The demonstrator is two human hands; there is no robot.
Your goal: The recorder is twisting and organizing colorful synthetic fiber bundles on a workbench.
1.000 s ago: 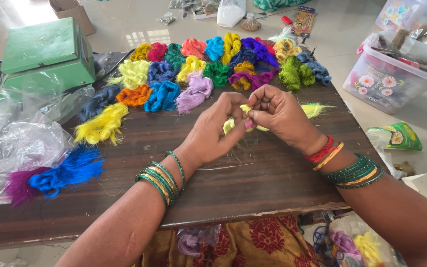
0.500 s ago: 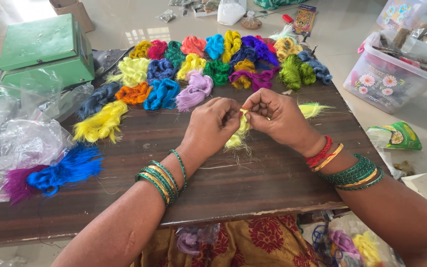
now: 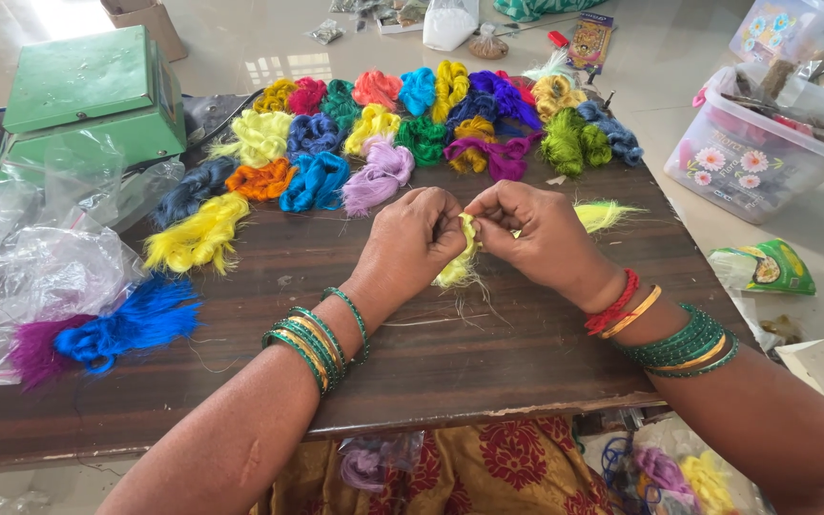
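Note:
Both my hands meet over the middle of a dark wooden board (image 3: 488,362). My left hand (image 3: 412,238) and my right hand (image 3: 536,234) pinch the top of a small yellow thread bundle (image 3: 460,267), whose loose ends hang down onto the board. Green and gold bangles circle my left wrist; red, gold and green bangles circle my right. A second yellow-green tuft (image 3: 603,215) lies just right of my right hand.
Several coloured thread bundles (image 3: 402,124) lie along the board's far edge. A yellow tassel (image 3: 197,234) and a blue-and-purple tassel (image 3: 112,329) lie at left beside clear plastic bags (image 3: 40,257). A green box (image 3: 88,95) stands back left, a plastic tub (image 3: 765,133) at right.
My hands have drawn closer together on the yellow bundle and turned it, so its loose ends now hang down toward the board.

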